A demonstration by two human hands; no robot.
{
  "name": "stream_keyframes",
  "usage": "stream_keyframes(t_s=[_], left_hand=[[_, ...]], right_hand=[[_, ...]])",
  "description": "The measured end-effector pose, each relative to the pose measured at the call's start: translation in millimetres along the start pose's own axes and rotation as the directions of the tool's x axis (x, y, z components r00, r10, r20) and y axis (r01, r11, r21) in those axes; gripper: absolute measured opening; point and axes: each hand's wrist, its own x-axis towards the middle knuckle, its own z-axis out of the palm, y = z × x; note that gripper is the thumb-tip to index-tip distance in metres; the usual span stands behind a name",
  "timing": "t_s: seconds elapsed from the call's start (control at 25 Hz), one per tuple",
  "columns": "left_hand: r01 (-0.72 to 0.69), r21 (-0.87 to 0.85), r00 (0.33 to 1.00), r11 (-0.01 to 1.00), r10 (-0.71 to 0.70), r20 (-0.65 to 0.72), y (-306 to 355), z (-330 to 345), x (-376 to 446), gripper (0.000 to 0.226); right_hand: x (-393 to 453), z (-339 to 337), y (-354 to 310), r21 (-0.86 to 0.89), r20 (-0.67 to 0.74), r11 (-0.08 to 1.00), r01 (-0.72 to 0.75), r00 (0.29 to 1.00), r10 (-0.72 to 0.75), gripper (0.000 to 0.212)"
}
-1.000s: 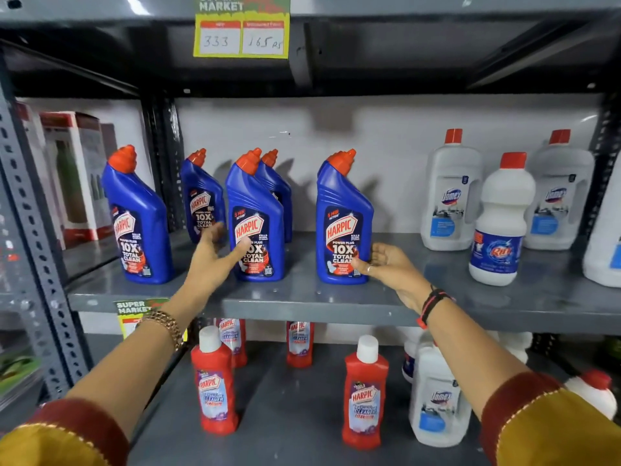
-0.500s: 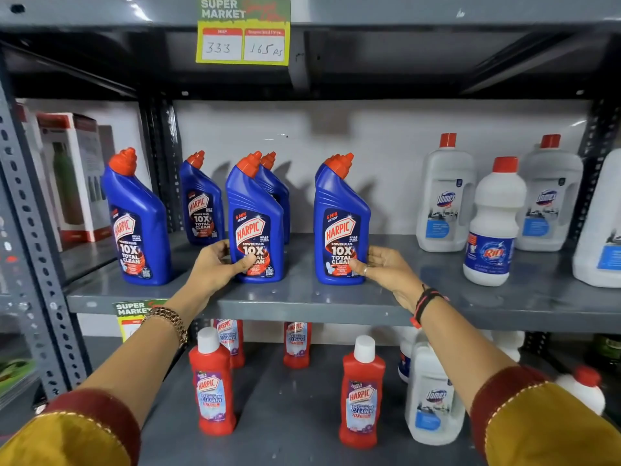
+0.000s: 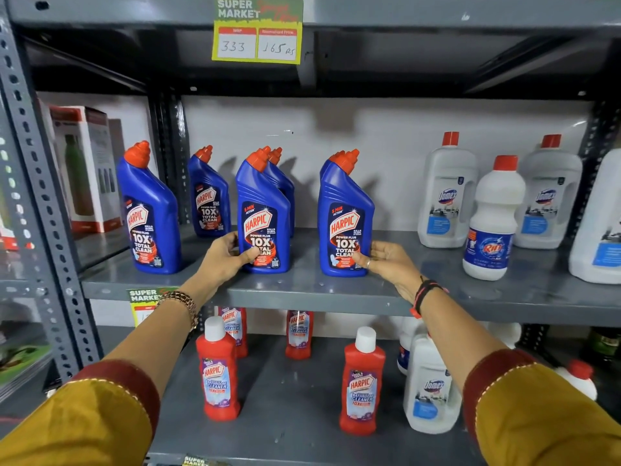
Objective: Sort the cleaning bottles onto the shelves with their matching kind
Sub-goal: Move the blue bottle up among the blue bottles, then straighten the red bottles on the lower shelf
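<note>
Risk: left hand [image 3: 224,260] grips middle Harpic bottle [image 3: 262,216], right hand [image 3: 386,265] grips right Harpic bottle [image 3: 346,216], both low near shelf [image 3: 302,286] front edge; a jerk topples them.

Blue Harpic bottles [image 3: 148,210] with orange caps are standing upright at left and centre of the middle shelf [image 3: 302,290]. The left hand [image 3: 225,257] is gripping the centre front bottle [image 3: 263,227] and the right hand [image 3: 386,264] is gripping the right front bottle [image 3: 346,223]. White Domex bottles [image 3: 447,196] and a Rin bottle [image 3: 490,223] are standing at right. Red Harpic bottles [image 3: 218,375] are standing on the lower shelf [image 3: 289,415].
</note>
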Motion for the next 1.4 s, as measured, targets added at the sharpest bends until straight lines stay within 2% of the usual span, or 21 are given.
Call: stream_keyframes(t_s=[0.08,0.12,0.16,0.24,0.28,0.32,0.4,0.52,0.6,0.64,0.72,0.8,0.84,1.0,1.08,1.16,1.24,1.4], left_hand=[[-0.07,0.012,0.997,0.997,0.07,-0.024,2,2,-6,0.056],[-0.157,0.007,0.983,0.988,0.157,-0.091,2,4,-13,0.059],[-0.268,0.016,0.944,0.963,0.266,-0.194,0,6,-22,0.058],[-0.458,0.12,0.794,0.881,0.467,-0.39,-7,9,-47,0.042],[-0.502,0.176,0.734,0.847,0.525,-0.431,-16,11,-60,0.032],[-0.516,0.202,0.71,0.832,0.548,-0.442,-31,17,-76,0.026],[-0.492,0.16,0.737,0.856,0.507,-0.447,-66,29,-108,0.018],[-0.335,0.141,0.828,0.932,0.363,-0.429,-133,47,-143,0.018],[-0.165,0.139,0.888,0.976,0.208,-0.41,-175,47,-151,0.027],[-0.071,0.124,0.904,0.99,0.116,-0.412,-193,44,-149,0.036],[0.114,0.039,0.909,0.993,-0.088,-0.408,-220,35,-144,0.055],[0.27,-0.077,0.89,0.96,-0.279,-0.359,-239,28,-135,0.068],[0.313,-0.104,0.89,0.944,-0.33,-0.315,-248,23,-129,0.07],[0.329,-0.07,0.938,0.942,-0.335,-0.09,-269,4,-97,0.061],[0.309,-0.116,0.951,0.944,-0.309,0.021,-272,-7,-84,0.068],[0.298,-0.152,0.954,0.942,-0.29,0.071,-274,-15,-76,0.088],[0.279,-0.139,0.958,0.95,-0.264,0.114,-276,-20,-72,0.09],[0.268,-0.13,0.96,0.954,-0.254,0.115,-285,-22,-66,0.048]], right_hand=[[-3,1,-2,-0.033,-0.004,0.999,-0.002,1.0,0.002,0.033],[-6,2,-4,-0.047,-0.033,0.999,0.014,0.999,-0.016,0.038],[-10,2,-5,-0.053,-0.096,0.997,0.055,0.994,-0.06,0.042],[-27,4,-10,-0.046,-0.286,0.979,0.199,0.936,-0.204,0.043],[-40,6,-10,-0.063,-0.361,0.954,0.294,0.884,-0.296,0.038],[-57,7,-5,-0.107,-0.406,0.919,0.379,0.827,-0.388,0.031],[-94,10,14,-0.216,-0.42,0.86,0.463,0.751,-0.51,0.018],[-137,10,65,-0.314,-0.347,0.855,0.413,0.788,-0.508,0.007],[-151,8,105,-0.366,-0.296,0.876,0.316,0.852,-0.431,0.005],[-155,8,125,-0.391,-0.299,0.887,0.246,0.878,-0.375,0.014],[-158,8,161,-0.422,-0.341,0.901,0.098,0.904,-0.259,0.026],[-155,11,191,-0.375,-0.383,0.926,-0.051,0.918,-0.105,0.022],[-151,15,204,-0.325,-0.379,0.939,-0.108,0.925,-0.025,0.02],[-122,28,238,-0.141,-0.14,0.948,-0.287,0.953,0.268,0.056],[-108,31,245,-0.128,-0.13,0.934,-0.335,0.939,0.319,0.057],[-98,35,251,-0.132,-0.171,0.925,-0.355,0.928,0.332,0.057],[-93,42,253,-0.156,-0.169,0.914,-0.374,0.922,0.348,0.058],[-84,76,249,-0.249,-0.126,0.893,-0.375,0.927,0.354,0.06]])
